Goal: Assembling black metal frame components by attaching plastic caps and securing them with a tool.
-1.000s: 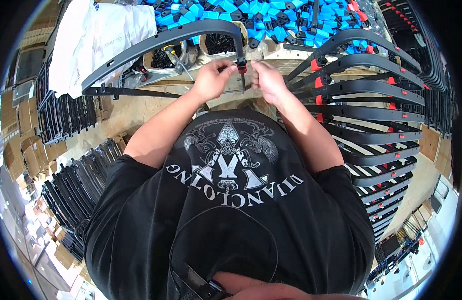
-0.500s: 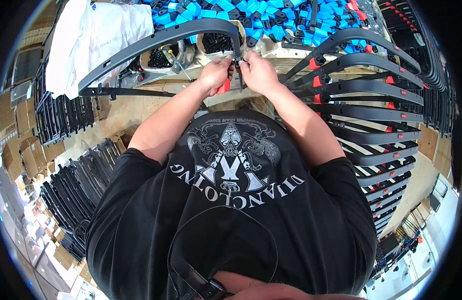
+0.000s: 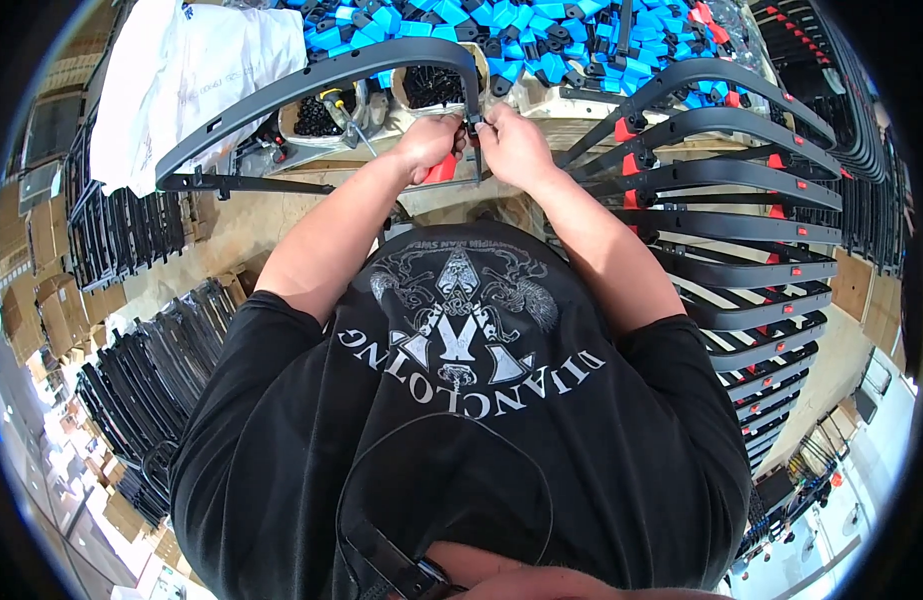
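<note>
A black curved frame (image 3: 352,62) arches in front of me, its right leg coming down between my hands. My left hand (image 3: 431,146) is closed, fingers curled, beside that leg; a red piece (image 3: 443,168) sticks out below it, and its full shape is hidden by my fingers. My right hand (image 3: 517,147) is closed round the end of the leg from the right, thumb and fingertips pressed against it. Small details at the fingertips are too tiny to make out.
Blue and black plastic parts (image 3: 552,45) heap on the bench. Two tubs (image 3: 466,97) of small black pieces and a yellow-handled screwdriver (image 3: 334,100) lie behind the frame. A white bag (image 3: 197,80) is at left. Stacked black frames (image 3: 742,178) with red pieces rise at right.
My hands stay at the frame's leg and shift only very slightly. The red piece in my left hand has tilted a little and sits slightly further left.
</note>
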Action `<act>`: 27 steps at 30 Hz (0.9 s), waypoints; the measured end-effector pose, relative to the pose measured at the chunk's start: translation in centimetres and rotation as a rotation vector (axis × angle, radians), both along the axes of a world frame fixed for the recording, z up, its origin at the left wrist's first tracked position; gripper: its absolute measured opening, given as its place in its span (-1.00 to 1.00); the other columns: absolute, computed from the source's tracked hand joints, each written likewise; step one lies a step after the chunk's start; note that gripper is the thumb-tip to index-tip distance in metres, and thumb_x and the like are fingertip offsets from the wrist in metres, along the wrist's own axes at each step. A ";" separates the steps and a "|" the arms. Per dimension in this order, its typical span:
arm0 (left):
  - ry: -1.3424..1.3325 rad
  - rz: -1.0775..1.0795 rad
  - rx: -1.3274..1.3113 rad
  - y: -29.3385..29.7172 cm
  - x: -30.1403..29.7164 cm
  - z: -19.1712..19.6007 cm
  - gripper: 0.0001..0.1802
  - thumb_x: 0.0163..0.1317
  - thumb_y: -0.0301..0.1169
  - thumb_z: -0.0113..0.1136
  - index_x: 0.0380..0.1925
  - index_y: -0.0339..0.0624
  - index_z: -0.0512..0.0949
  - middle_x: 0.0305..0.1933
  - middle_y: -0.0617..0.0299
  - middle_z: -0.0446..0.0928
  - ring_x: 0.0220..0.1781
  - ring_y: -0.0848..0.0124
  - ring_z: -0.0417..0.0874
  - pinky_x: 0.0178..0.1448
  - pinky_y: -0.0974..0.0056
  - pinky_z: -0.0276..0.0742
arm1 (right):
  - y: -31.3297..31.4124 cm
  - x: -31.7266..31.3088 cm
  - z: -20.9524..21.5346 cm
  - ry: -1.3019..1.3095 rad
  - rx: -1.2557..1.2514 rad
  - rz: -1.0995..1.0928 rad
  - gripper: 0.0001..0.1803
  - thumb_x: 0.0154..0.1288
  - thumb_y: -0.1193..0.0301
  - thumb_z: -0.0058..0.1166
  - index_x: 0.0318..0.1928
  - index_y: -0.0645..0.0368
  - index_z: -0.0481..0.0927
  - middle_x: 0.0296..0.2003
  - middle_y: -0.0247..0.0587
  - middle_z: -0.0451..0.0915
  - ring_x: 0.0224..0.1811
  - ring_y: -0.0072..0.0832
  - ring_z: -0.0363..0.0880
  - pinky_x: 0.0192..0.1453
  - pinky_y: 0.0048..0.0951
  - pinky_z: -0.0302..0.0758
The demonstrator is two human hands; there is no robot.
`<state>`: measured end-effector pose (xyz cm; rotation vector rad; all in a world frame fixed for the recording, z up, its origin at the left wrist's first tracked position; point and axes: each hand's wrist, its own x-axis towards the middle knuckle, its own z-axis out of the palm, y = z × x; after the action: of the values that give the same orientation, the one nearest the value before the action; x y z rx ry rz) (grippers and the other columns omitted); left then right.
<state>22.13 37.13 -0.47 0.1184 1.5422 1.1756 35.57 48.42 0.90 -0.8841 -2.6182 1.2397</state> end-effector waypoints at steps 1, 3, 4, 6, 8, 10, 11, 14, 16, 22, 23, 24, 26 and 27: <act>0.029 -0.013 -0.002 -0.1 -0.1 -0.1 -0.67 0.57 -0.20 0.01 -0.31 -0.21 0.50 -0.42 0.29 0.48 -0.44 0.45 0.48 -0.29 0.31 0.48 | 0.0 0.0 0.0 0.003 -0.006 -0.002 -0.72 0.40 0.27 0.10 -0.15 0.27 0.53 -0.30 0.17 0.68 -0.17 0.10 0.68 -0.06 0.05 0.57; 0.058 -0.028 -0.005 -0.1 0.1 0.3 -0.66 0.56 -0.19 0.03 -0.30 -0.23 0.51 -0.42 0.29 0.49 -0.45 0.45 0.49 -0.29 0.31 0.48 | 0.0 0.0 -0.1 0.005 -0.013 -0.005 -0.72 0.39 0.26 0.10 -0.15 0.27 0.53 -0.31 0.17 0.68 -0.18 0.09 0.69 -0.06 0.05 0.57; 0.170 -0.058 -0.037 0.0 0.4 0.8 -0.67 0.56 -0.20 0.05 -0.29 -0.24 0.53 -0.40 0.29 0.50 -0.44 0.47 0.49 -0.29 0.32 0.46 | 0.1 0.1 -0.2 0.009 -0.020 -0.008 -0.72 0.39 0.26 0.11 -0.15 0.26 0.53 -0.31 0.16 0.68 -0.18 0.09 0.69 -0.07 0.04 0.57; 0.285 -0.086 -0.071 -0.2 0.5 1.1 -0.67 0.55 -0.20 0.07 -0.28 -0.26 0.54 -0.39 0.30 0.51 -0.43 0.48 0.48 -0.28 0.33 0.45 | 0.0 0.3 -0.2 0.008 -0.022 -0.010 -0.72 0.39 0.26 0.11 -0.15 0.26 0.53 -0.31 0.16 0.68 -0.18 0.09 0.69 -0.07 0.04 0.57; 0.362 -0.125 0.035 -0.9 0.4 0.2 -0.74 0.51 -0.28 0.11 -0.15 -0.29 0.59 -0.37 0.30 0.55 -0.38 0.51 0.50 -0.26 0.34 0.45 | -0.1 0.1 -0.1 0.010 -0.024 -0.008 -0.71 0.39 0.26 0.11 -0.15 0.26 0.53 -0.32 0.15 0.68 -0.19 0.08 0.69 -0.07 0.03 0.57; 0.338 -0.069 0.104 -1.1 0.6 0.0 -0.82 0.45 -0.35 0.21 -0.18 -0.28 0.60 -0.37 0.34 0.56 -0.38 0.55 0.49 -0.27 0.36 0.43 | 0.0 0.2 -0.1 0.015 -0.025 -0.019 -0.71 0.38 0.25 0.12 -0.15 0.26 0.54 -0.32 0.14 0.68 -0.19 0.07 0.70 -0.08 0.02 0.58; 0.363 -0.060 0.118 -1.3 0.6 -0.1 -0.85 0.42 -0.39 0.24 -0.20 -0.27 0.61 -0.36 0.35 0.57 -0.37 0.57 0.50 -0.27 0.37 0.44 | 0.0 0.2 -0.1 0.015 -0.025 -0.019 -0.71 0.38 0.25 0.12 -0.15 0.26 0.54 -0.32 0.14 0.68 -0.19 0.07 0.70 -0.08 0.02 0.58; 0.369 0.011 0.193 -1.5 1.1 0.0 -0.93 0.36 -0.47 0.29 -0.25 -0.25 0.62 -0.35 0.35 0.59 -0.36 0.59 0.52 -0.27 0.39 0.44 | 0.0 0.2 -0.1 0.000 -0.033 -0.023 -0.71 0.38 0.25 0.13 -0.15 0.26 0.55 -0.32 0.12 0.68 -0.19 0.06 0.70 -0.09 0.02 0.58; 0.353 0.074 0.254 -1.8 1.1 -0.3 -0.95 0.34 -0.52 0.31 -0.28 -0.24 0.62 -0.35 0.35 0.60 -0.36 0.60 0.53 -0.28 0.39 0.44 | 0.0 0.2 -0.2 0.031 -0.031 -0.020 -0.71 0.38 0.25 0.13 -0.15 0.26 0.55 -0.33 0.12 0.69 -0.19 0.06 0.70 -0.09 0.01 0.58; -0.029 0.344 0.429 -1.7 0.9 0.9 -0.91 0.35 -0.48 0.27 -0.37 -0.15 0.60 -0.33 0.32 0.60 -0.41 0.55 0.52 -0.27 0.40 0.47 | 0.0 0.3 -0.1 0.004 -0.036 -0.024 -0.71 0.38 0.25 0.13 -0.14 0.26 0.55 -0.33 0.13 0.69 -0.19 0.07 0.69 -0.08 0.03 0.57; 0.164 0.237 0.222 -1.3 0.6 0.6 -0.88 0.40 -0.42 0.23 -0.36 -0.15 0.59 -0.36 0.30 0.58 -0.43 0.52 0.52 -0.30 0.37 0.47 | 0.0 0.3 -0.2 0.004 -0.036 -0.025 -0.71 0.38 0.25 0.13 -0.14 0.26 0.55 -0.33 0.13 0.69 -0.19 0.07 0.69 -0.08 0.03 0.57; 0.355 0.131 0.013 -1.1 0.3 0.4 -0.82 0.44 -0.35 0.19 -0.36 -0.15 0.58 -0.39 0.29 0.57 -0.45 0.49 0.51 -0.33 0.35 0.47 | 0.0 0.2 -0.2 0.009 -0.038 -0.025 -0.71 0.38 0.25 0.13 -0.14 0.26 0.55 -0.32 0.13 0.69 -0.19 0.07 0.69 -0.08 0.03 0.57; 0.153 0.023 -0.159 -0.5 0.6 -0.1 -0.68 0.52 -0.21 0.08 -0.34 -0.20 0.57 -0.43 0.29 0.53 -0.49 0.46 0.49 -0.35 0.32 0.45 | 0.1 0.1 -0.2 0.017 -0.039 -0.020 -0.71 0.38 0.25 0.13 -0.13 0.25 0.55 -0.31 0.14 0.69 -0.18 0.07 0.69 -0.08 0.03 0.57; 0.054 0.087 -0.083 -0.3 1.0 -0.4 -0.68 0.51 -0.21 0.08 -0.33 -0.22 0.60 -0.40 0.28 0.57 -0.44 0.46 0.52 -0.31 0.34 0.47 | 0.1 0.3 -0.2 0.000 -0.051 -0.021 -0.71 0.39 0.25 0.12 -0.13 0.25 0.55 -0.30 0.14 0.69 -0.17 0.08 0.69 -0.08 0.04 0.57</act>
<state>23.17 36.79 -0.83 0.0283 1.6558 1.1823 35.82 48.54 0.74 -0.9173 -2.5814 1.3066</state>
